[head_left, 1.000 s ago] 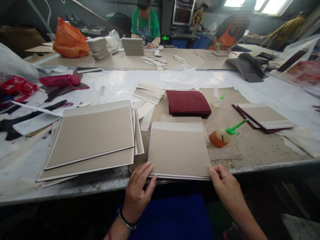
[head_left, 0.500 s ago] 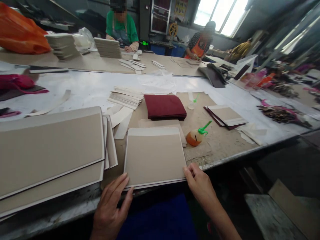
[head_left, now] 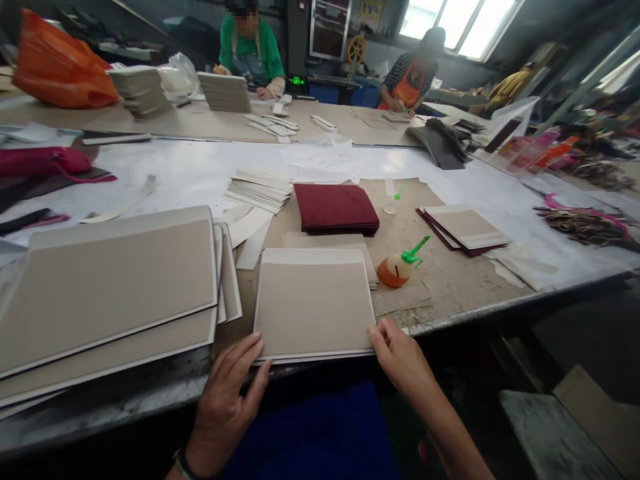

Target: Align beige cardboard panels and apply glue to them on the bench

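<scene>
In front of me a small pile of beige board panels with pale edges [head_left: 315,307] lies at the table's front edge. My right hand [head_left: 403,353] pinches the pile's near right corner between thumb and bent fingers. At the near left corner is my left hand [head_left: 233,387], its outstretched fingertips touching the side and its thumb apart, by the front edge. Behind the pile sits a stack of dark red folded pieces [head_left: 337,208]. To the right stands a squat bottle of amber liquid with a green spout [head_left: 395,272].
Large beige panels [head_left: 125,287] overlap at left, reaching the table edge. Pale strips [head_left: 260,190] lie behind. At right are a smaller panel on dark red pieces [head_left: 467,225] and a clear green-tipped bottle [head_left: 391,203]. Two co-workers [head_left: 253,50] [head_left: 407,83] work across the table.
My view has shifted slightly, so the table and its things appear a little further right and higher. Both hands keep their places at the corners of the panel pile.
</scene>
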A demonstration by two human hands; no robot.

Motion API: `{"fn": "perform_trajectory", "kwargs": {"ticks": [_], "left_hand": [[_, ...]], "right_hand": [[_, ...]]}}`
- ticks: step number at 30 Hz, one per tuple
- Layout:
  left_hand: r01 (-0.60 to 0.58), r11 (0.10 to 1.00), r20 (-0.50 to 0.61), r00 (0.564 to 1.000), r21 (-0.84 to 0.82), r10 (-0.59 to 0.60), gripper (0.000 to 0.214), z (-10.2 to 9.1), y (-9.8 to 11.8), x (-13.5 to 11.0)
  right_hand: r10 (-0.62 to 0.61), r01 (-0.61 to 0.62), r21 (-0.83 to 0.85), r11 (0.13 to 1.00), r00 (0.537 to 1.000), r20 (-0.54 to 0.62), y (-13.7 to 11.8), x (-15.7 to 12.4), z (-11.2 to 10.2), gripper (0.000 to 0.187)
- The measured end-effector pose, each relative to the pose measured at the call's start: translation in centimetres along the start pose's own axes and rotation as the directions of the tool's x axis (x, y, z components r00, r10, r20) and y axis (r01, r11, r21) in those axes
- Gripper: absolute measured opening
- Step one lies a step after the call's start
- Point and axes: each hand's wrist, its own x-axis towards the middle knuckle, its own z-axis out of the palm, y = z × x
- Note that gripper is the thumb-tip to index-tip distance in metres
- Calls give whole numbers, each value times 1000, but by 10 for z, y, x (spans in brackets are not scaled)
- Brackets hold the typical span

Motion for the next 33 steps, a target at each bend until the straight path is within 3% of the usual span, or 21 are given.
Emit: {"fn": "perform_trajectory", "kwargs": {"ticks": [6,12,25,33], "left_hand": [[30,1000,32,999,9,-31,29,-5,1,2],[24,1000,58,998,5,-25,29,-8,2,6],[-14,1000,75,997,2,14,33,-6,0,4],[-37,999,65,997,8,37,34,-4,-2,4]], "right_hand": [[-50,52,50,997,998,-24,9,4,4,29],[-104,118,115,986,987,-122,10,1,7,29],[-46,82,236,968,987,-156,9,-6,13,26],[-31,70,228,971,985,-172,7,-5,11,27]]}}
